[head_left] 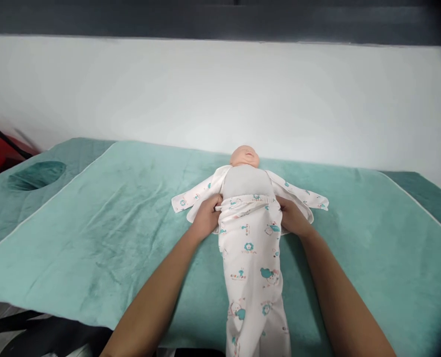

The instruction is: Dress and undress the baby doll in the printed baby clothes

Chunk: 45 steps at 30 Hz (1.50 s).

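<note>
In my head view, the doll [244, 156] lies face-up on the green bed [104, 213], the shirt [201, 192] spread either side of it. My left hand [208, 214] grips the trousers [248, 258] at the doll's waist; my right hand [293, 216] sits opposite, grip hidden, probably keeping them even.

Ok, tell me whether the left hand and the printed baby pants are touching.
Touching. The head view shows the left hand closed on the printed baby pants near their waist.

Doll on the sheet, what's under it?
An open jacket shows on both sides of the doll, with the sheet below. What's directly under its back is hidden by its body, and the left hand and right hand cover parts of the jacket.
</note>
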{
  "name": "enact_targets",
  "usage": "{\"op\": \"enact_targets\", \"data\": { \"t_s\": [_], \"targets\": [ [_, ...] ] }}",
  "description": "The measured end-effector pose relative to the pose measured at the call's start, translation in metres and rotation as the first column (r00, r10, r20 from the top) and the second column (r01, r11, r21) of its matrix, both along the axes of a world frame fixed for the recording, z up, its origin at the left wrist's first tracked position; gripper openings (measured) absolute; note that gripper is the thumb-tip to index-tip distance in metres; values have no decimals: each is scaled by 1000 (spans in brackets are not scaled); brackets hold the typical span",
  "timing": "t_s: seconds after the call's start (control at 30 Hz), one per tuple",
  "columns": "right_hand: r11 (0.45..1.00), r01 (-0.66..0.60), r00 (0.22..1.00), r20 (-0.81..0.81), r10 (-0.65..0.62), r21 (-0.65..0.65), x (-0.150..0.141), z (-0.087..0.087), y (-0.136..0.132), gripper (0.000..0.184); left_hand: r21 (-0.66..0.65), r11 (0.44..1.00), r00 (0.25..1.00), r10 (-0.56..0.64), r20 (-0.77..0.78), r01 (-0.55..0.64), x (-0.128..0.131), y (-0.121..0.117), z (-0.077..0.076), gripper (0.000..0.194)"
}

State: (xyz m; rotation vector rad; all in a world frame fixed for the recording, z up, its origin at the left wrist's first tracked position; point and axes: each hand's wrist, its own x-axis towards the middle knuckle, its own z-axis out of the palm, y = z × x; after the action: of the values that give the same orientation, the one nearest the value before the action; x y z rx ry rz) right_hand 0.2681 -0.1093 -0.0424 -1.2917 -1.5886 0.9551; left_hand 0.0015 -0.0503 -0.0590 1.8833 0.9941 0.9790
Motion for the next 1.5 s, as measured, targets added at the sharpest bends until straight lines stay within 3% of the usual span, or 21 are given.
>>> {"op": "enact_targets", "data": {
  "t_s": [0.13, 0.27, 0.37, 0.47, 0.57, 0.7, 0.87, 0.97, 1.03, 1.13, 1.23, 1.3, 1.4, 1.5],
  "targets": [
    [971, 237, 971, -18, -238, -7, -1, -9, 3, 18, -32, 999, 998, 42, 39, -40, 2, 1, -4, 16],
    [989, 148, 989, -10, -148, -17, 6, -10, 3, 17, -102, 995, 990, 5, 138, 9, -3, 1, 2, 22],
    [977, 177, 983, -81, -168, 120, 13, -6, -1, 27, -10, 997, 973, -73, 221, 77, -9, 0, 11, 26],
    [954, 160, 987, -71, -146, 254, 15, -1, -5, 21, 63, 987, 968, -159, 195, 150, -11, -3, 20, 20],
    [928, 143, 988, 0, -153, 344, 11, 0, -5, 15, 169, 980, 985, -126, 117, 105, -7, -7, 24, 19],
    [878, 214, 961, 69, -267, 428, 2, -3, -3, 10, 307, 951, 999, -52, 0, 49, 0, -8, 26, 24],
    [891, 326, 884, 232, -406, 315, 0, 4, 18, 23, 386, 920, 975, 138, -173, -61, 15, 4, 34, 26],
    [888, 395, 820, 345, -456, 236, -2, 11, 41, 23, 334, 922, 930, 283, -235, -196, 27, 20, 37, 28],
    [903, 395, 841, 330, -430, 171, -6, 12, 53, 24, 258, 928, 928, 321, -191, -268, 33, 31, 35, 27],
    [898, 423, 894, 105, -435, 122, -14, 5, 57, 27, 133, 941, 944, 322, -75, -311, 34, 39, 25, 23],
    [873, 464, 886, -102, -453, 154, -17, -3, 51, 27, 123, 940, 946, 323, -24, -318, 30, 34, 17, 15],
    [854, 483, 876, -88, -475, 193, -14, -4, 47, 26, 142, 937, 942, 331, -55, -321, 24, 29, 15, 13],
    [865, 470, 866, 96, -491, 177, -1, -1, 42, 22, 113, 947, 941, 314, -127, -301, 14, 27, 16, 14],
    [949, 310, 947, 101, -304, -49, 11, 0, 36, 28, -89, 980, 978, 166, -130, -178, 3, 30, 18, 14]
  ]
}}
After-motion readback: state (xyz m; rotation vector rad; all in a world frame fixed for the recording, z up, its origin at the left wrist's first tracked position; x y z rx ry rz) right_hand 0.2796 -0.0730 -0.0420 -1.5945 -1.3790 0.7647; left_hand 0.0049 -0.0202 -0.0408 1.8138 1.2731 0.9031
